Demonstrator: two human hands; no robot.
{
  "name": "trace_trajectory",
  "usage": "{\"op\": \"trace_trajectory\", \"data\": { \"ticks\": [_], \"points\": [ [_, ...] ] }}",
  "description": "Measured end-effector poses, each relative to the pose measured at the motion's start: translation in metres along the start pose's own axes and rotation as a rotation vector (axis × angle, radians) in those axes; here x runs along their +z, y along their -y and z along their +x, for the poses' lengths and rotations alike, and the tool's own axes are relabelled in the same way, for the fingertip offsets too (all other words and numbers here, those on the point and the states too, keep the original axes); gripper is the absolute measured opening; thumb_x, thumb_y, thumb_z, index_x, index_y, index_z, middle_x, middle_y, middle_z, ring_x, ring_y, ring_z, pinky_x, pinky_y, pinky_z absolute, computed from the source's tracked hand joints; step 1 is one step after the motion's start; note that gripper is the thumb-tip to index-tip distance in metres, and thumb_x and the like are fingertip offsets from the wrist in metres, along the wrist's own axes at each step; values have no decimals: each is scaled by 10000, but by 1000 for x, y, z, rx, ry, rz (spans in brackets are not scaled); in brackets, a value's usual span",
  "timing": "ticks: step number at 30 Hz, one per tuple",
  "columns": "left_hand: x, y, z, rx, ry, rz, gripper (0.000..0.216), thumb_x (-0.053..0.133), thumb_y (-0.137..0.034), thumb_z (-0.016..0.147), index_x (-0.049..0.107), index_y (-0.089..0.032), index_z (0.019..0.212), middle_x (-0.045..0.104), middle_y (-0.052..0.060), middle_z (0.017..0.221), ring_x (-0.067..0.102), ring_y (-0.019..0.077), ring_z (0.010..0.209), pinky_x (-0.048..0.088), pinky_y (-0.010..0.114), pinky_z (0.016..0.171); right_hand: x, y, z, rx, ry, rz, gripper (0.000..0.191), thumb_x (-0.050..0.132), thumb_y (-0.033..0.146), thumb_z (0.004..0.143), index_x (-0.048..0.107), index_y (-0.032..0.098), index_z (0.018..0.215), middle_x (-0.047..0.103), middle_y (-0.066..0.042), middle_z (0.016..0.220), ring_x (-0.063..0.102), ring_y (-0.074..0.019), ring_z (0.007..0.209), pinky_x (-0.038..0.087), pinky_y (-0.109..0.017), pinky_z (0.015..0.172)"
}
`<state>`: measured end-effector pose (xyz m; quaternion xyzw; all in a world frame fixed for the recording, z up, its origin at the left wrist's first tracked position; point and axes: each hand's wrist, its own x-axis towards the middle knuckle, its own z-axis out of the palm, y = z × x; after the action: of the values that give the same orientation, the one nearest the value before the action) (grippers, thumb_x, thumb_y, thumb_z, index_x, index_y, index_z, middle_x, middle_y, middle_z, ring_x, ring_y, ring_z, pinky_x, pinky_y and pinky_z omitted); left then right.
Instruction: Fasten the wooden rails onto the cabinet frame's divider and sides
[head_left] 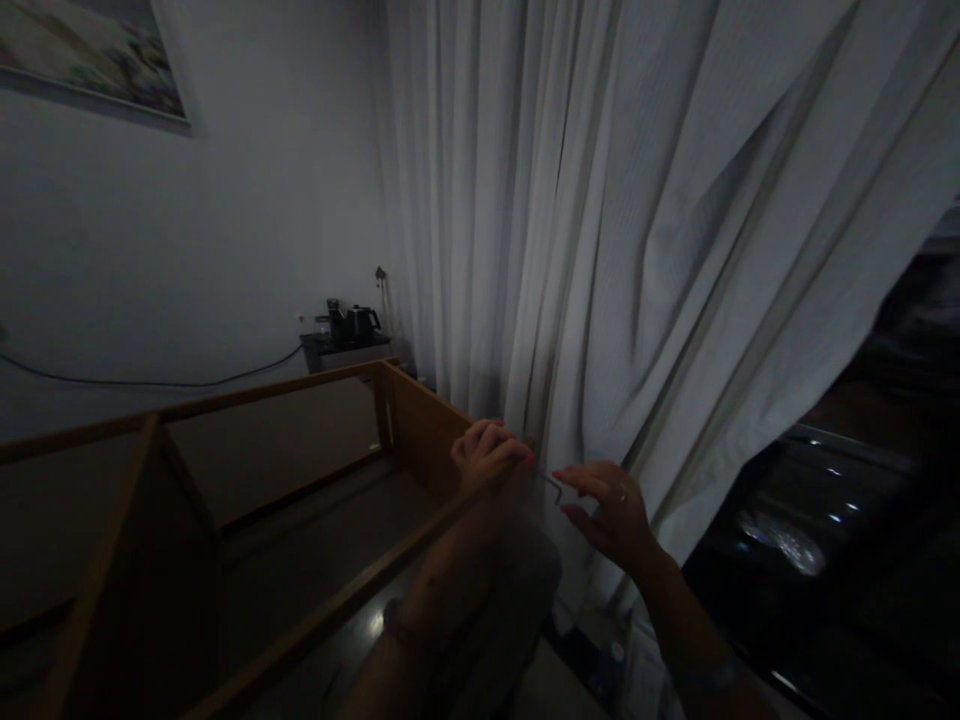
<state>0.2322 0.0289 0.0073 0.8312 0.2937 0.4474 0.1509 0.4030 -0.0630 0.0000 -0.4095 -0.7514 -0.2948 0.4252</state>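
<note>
My left hand (487, 452) is closed over the corner of a wooden frame (420, 420), fingers curled on its top edge. An L-shaped Allen key (551, 482) sticks out to the right of that corner, by my left fingertips. Its inner end is hidden from me. My right hand (611, 505) is at the key's bent outer end, thumb and forefinger apart on either side of it. Whether a fingertip touches the key is too dark to tell. The frame has open sections split by an upright divider (161, 520).
A long pale curtain (600, 250) hangs close behind my hands. At the far corner a small dark stand (345, 345) holds a kettle (364, 320). A cable (150, 383) runs along the wall. Dark glass with reflections (795, 520) lies to the right.
</note>
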Motion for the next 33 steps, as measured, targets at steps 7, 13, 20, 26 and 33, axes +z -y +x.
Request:
{"op": "trace_trajectory", "data": {
  "ticks": [7, 13, 20, 26, 33],
  "points": [
    [0, 1, 1, 7, -5, -9, 201, 509, -381, 907, 629, -271, 789, 636, -1, 974, 427, 224, 1204, 238, 449, 1006, 11, 1, 7, -101, -70, 62, 233, 618, 293, 903, 594, 266, 1133, 736, -29, 858, 671, -164, 731, 528, -315, 676],
    [3, 2, 1, 32, -39, -1, 181, 513, -347, 907, 622, -263, 790, 633, -5, 961, 433, 216, 1202, 240, 433, 997, 33, 15, 12, 62, -291, 247, 73, 628, 318, 893, 621, 247, 876, 680, -11, 699, 618, -157, 632, 505, -302, 596],
    [3, 3, 0, 23, -26, -21, 187, 506, -356, 910, 631, -268, 802, 622, -6, 988, 419, 222, 1214, 233, 438, 1000, 47, 40, 18, 505, -434, 445, 283, 538, 312, 936, 516, 230, 667, 517, 39, 565, 502, -121, 521, 418, -251, 510],
    [3, 2, 1, 15, -20, -16, 207, 503, -364, 913, 624, -260, 781, 619, -4, 969, 415, 218, 1203, 231, 435, 1002, 29, 45, 31, 896, -228, 735, 358, 495, 450, 933, 549, 217, 667, 484, 58, 498, 482, -104, 459, 413, -230, 479],
    [3, 1, 1, 17, -21, -18, 176, 515, -347, 908, 625, -266, 797, 628, -8, 970, 420, 215, 1206, 228, 434, 992, 7, 18, 9, 459, -187, 284, 183, 576, 340, 911, 614, 255, 1068, 681, -16, 843, 610, -156, 708, 496, -309, 676]
  ]
}}
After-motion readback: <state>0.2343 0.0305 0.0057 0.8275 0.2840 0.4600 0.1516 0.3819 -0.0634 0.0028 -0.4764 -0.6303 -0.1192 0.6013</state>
